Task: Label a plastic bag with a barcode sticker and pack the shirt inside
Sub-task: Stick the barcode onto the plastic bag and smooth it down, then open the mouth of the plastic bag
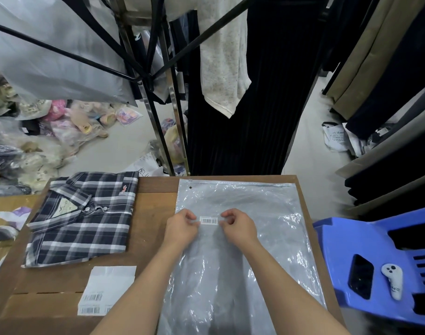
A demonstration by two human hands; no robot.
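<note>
A clear plastic bag (pixel 242 250) lies flat on the brown table (pixel 153 206), zip edge at the far side. A white barcode sticker (pixel 208 220) rests on the bag's upper middle. My left hand (pixel 181 228) pinches the sticker's left end and my right hand (pixel 238 226) pinches its right end. The folded navy and white plaid shirt (pixel 83 218) lies on the table to the left of the bag, untouched.
A sheet of barcode stickers (pixel 105 288) lies near the table's front left. A blue plastic stool (pixel 380 262) to the right carries a phone (pixel 360 276) and a white controller (pixel 391 280). Clothes racks and hanging garments stand behind; bagged goods cover the floor at left.
</note>
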